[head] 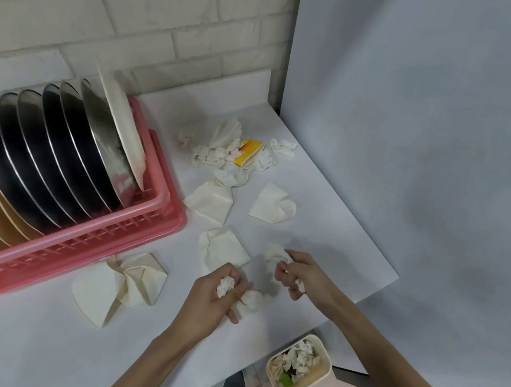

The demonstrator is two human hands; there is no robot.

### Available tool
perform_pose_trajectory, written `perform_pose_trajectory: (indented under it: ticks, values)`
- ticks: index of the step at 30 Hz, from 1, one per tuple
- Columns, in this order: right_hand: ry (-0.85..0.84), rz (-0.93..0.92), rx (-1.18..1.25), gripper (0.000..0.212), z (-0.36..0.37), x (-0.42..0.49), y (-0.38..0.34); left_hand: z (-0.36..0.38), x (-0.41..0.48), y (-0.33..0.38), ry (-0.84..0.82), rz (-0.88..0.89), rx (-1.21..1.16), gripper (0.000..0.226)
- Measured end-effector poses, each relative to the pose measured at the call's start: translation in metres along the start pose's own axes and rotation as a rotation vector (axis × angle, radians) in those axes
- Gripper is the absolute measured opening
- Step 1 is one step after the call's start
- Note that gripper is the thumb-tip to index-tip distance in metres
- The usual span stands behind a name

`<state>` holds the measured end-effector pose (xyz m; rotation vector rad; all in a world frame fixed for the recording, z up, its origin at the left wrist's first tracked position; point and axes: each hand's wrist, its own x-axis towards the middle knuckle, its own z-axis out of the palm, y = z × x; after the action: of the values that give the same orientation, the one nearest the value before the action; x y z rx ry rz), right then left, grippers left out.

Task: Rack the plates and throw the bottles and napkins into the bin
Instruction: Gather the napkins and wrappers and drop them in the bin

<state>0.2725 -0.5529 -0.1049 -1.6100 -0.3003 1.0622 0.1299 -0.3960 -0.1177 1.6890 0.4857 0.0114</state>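
Note:
My left hand grips a crumpled white napkin, and a second ball of tissue sits at its fingertips. My right hand pinches another crumpled napkin on the white table. Several folded cream napkins lie between the hands and the pink dish rack. Several steel plates and a white plate stand upright in the rack. The cream bin stands on the floor below the table's front edge, holding tissues and something green.
A heap of crumpled tissues with a yellow paper cup lies at the back of the table. A white brick wall is behind and a grey panel stands to the right. Shoes show on the floor beside the bin.

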Motion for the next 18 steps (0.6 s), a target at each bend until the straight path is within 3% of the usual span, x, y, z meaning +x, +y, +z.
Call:
perform_pose_trajectory:
  ticks: [2,5,9,12,15,18]
  values:
    - [0.0,0.043,-0.003,0.024,-0.002,0.0,0.0,0.0,0.002,0.0,-0.023,0.003,-0.022,0.016]
    - [0.135,0.05,-0.056,0.053,0.002,0.001,0.0,0.002,0.003,0.003,-0.018,-0.018,-0.096,0.018]
    - [0.23,0.029,-0.091,0.044,0.003,0.0,0.002,0.0,0.008,0.002,0.013,-0.043,-0.08,0.039]
    - [0.227,-0.022,-0.086,0.02,0.004,-0.002,-0.001,0.001,0.014,0.005,0.012,-0.054,-0.062,0.03]
    - [0.22,-0.053,-0.018,0.018,0.005,-0.005,-0.003,0.004,0.018,0.012,-0.008,-0.071,-0.047,0.021]
    - [0.237,-0.072,0.027,0.018,0.006,-0.012,-0.002,0.009,0.023,0.017,-0.009,-0.107,-0.087,0.032]
